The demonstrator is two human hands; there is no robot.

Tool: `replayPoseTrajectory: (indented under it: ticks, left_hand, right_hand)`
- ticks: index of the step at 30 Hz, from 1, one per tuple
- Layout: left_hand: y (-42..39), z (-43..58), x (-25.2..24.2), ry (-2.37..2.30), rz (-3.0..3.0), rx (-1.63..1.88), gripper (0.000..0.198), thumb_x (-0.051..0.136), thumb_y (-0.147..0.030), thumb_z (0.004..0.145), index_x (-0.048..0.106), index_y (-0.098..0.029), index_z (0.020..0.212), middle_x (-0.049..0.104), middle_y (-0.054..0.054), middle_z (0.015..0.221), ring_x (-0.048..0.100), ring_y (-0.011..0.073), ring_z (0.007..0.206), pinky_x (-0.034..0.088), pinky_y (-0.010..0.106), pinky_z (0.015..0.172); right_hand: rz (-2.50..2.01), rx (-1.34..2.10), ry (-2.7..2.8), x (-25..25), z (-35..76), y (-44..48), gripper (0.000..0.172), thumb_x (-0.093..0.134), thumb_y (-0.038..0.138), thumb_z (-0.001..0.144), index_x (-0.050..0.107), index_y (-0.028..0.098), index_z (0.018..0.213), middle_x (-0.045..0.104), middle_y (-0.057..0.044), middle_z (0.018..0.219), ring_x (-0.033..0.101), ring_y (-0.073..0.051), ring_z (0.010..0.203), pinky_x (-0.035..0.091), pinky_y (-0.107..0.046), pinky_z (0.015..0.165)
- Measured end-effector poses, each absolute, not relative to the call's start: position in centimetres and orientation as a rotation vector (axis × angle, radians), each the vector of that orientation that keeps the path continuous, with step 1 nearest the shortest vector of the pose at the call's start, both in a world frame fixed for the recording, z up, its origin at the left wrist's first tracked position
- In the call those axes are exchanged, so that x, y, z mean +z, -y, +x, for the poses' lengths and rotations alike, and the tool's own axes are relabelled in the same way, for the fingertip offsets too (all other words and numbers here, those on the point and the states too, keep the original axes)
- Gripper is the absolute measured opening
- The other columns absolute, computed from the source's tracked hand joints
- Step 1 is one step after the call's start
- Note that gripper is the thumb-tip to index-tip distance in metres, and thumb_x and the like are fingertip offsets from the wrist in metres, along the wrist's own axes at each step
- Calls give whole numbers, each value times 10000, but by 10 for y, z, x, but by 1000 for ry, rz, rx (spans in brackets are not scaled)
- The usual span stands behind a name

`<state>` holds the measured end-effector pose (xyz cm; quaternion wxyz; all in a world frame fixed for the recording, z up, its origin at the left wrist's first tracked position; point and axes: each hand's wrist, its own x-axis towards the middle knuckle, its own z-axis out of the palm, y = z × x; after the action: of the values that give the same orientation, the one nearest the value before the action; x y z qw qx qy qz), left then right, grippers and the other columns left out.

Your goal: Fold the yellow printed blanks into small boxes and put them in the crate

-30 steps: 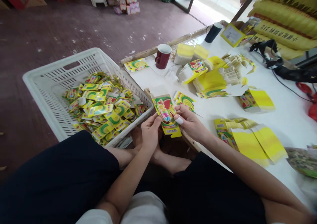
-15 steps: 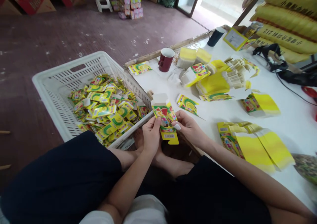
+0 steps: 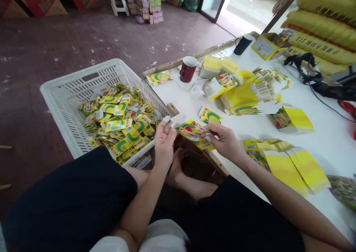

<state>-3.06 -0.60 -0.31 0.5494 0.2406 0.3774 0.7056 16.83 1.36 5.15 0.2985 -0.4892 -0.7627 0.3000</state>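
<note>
The right hand (image 3: 224, 140) pinches a yellow box (image 3: 191, 130) with its fingers. The left hand (image 3: 164, 144) is just beside it, fingers loosely bent.

Maroon mug (image 3: 188, 71): upright on table (image 3: 330, 133), near far edge, toward its left corner
Dark mug (image 3: 243, 45): upright, same edge, other end
Black straps (image 3: 303, 63): bundled, right part of table, thin cable trailing
Yellow sacks (image 3: 319, 22): stacked, printed, past straps
Stool (image 3: 118, 1): white, on floor (image 3: 69, 40)
Packs (image 3: 147, 7): pink/green, stacked beside stool
Cartons (image 3: 44, 1): brown/red, on floor
</note>
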Motion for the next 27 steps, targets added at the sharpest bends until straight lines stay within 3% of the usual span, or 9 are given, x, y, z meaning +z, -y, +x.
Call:
replayPoseTrajectory:
  ticks: [2,4,6,8,10,14,19,23,27]
  left_hand:
    - [7,-43,3,-945,791,1725,615,869,-487,705,627,-246,1217,697,106,1279,644,236,1238,470,371,1108]
    - [11,-52,9,-1002,1083,1609,837,950,-454,567,594,-229,1291,628,140,1384,527,313,1384,365,448,1203]
    - [16,-53,13,-1020,1325,1375,1023,998,-387,452,558,-213,1359,594,155,1413,496,369,1397,356,493,1203]
    - [20,-48,13,-1045,1448,1188,975,976,-355,512,545,-205,1373,629,147,1343,578,365,1290,440,488,1124]
    - [22,-40,9,-1139,1502,1128,777,897,-350,656,555,-202,1338,676,120,1221,648,326,1146,509,447,1015]
    - [24,-28,-1,-1285,1600,1217,707,823,-356,736,495,-206,1344,679,100,1169,671,293,1059,531,384,912]
    - [28,-18,-6,-1163,1736,1279,705,813,-316,729,466,-204,1332,638,138,1248,657,313,1144,536,383,932]
    - [29,-15,-4,-1086,1860,1252,570,756,-248,761,457,-229,1247,618,126,1219,652,290,1136,542,359,893]
    - [30,-17,-3,-1199,1824,1154,573,710,-260,763,401,-226,1244,618,80,1095,675,254,956,544,354,792]
  right_hand:
    - [-1258,468,2150,59,177,-14,163,591,222,933,740,280,905,684,-50,870,600,-224,837,481,-393,800]
    - [-1110,289,2329,64,181,-11,218,577,206,960,747,342,967,705,-40,930,605,-239,935,463,-445,941]
    - [-887,242,2502,65,179,-6,261,569,213,981,725,409,1054,717,-5,977,608,-237,1011,415,-474,1067]
    - [-767,217,2515,63,174,-2,316,561,223,991,677,457,1170,708,12,1073,597,-239,1105,343,-504,1164]
    - [-859,244,2341,60,169,0,387,620,290,965,596,434,1322,656,-23,1248,533,-280,1262,276,-559,1215]
    - [-1175,804,1909,58,164,-3,690,648,595,900,460,275,1481,548,-121,1440,417,-349,1425,399,-564,1157]
    - [-1100,1649,1631,53,149,-3,575,600,707,876,692,261,1227,735,-74,1104,650,-288,1150,534,-471,1030]
    - [-1039,1717,1547,49,145,-1,564,634,682,867,683,264,1243,747,-56,1039,673,-251,1101,521,-439,1054]
    - [-1073,1457,1912,51,150,3,470,537,521,974,630,238,1339,743,-68,1148,669,-266,1147,528,-442,1052]
